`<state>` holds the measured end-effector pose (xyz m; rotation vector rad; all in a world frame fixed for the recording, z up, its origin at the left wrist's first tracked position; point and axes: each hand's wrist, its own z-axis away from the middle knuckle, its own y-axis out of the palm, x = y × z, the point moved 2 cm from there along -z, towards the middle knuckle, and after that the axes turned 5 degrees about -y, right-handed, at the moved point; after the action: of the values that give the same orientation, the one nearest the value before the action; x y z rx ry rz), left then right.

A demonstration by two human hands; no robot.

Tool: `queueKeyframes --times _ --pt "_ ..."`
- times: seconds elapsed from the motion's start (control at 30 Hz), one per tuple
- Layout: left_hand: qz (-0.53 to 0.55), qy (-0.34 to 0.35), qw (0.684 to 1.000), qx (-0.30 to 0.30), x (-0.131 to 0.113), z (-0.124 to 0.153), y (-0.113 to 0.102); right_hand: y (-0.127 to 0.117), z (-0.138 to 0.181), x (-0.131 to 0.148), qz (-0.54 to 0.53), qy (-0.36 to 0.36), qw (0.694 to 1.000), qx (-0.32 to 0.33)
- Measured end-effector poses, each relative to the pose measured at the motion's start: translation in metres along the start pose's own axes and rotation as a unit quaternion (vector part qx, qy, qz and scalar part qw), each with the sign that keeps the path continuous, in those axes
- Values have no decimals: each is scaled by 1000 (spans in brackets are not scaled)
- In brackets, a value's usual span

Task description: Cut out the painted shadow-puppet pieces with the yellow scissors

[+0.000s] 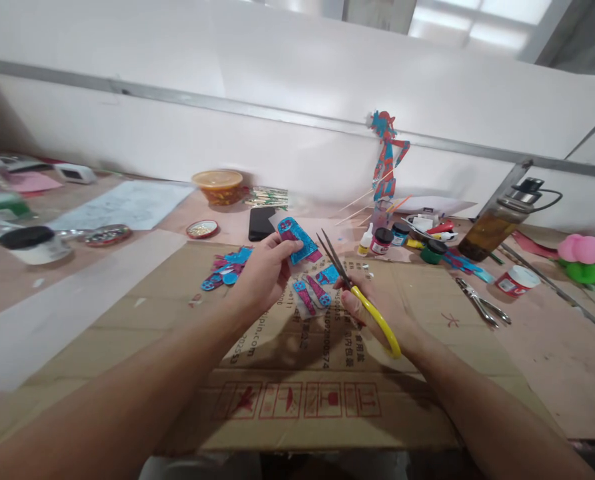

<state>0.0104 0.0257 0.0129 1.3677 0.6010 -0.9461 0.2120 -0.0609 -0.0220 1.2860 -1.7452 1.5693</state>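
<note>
Between the thumb and fingers of my left hand is a painted blue and purple piece with a pale uncut margin. My right hand grips yellow-handled scissors, whose blades point up and left, parted slightly, close to the piece's right side. Below, on the cardboard sheet, lie painted purple and blue pieces on a translucent sheet, plus a blue piece partly behind my right fingers. Left of my left hand sits a small pile of cut blue and purple pieces.
Behind stands a red and blue figure on sticks. To the right are paint jars, a drink bottle, pliers and a pink balloon-like flower. A black phone, a lidded tub and a white jar lie farther left.
</note>
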Motion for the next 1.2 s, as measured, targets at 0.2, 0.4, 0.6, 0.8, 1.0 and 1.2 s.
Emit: queueKeyframes --times 0.2,0.4,0.6,0.8,1.0,1.2 --pt "-15 -10 999 26 3 2 2 0 0 7 -28 11 999 38" --pt "-26 -5 999 43 6 1 2 3 0 6 -66 15 997 45" --pt "-37 2 998 42 5 3 2 1 0 12 -56 2 998 33" --pt "-41 9 998 46 6 2 2 2 0 12 -60 -10 998 35" --pt "-37 15 997 62 6 1 2 3 0 9 -72 9 997 41" --pt "-41 20 997 64 7 1 1 4 0 9 -72 17 997 39"
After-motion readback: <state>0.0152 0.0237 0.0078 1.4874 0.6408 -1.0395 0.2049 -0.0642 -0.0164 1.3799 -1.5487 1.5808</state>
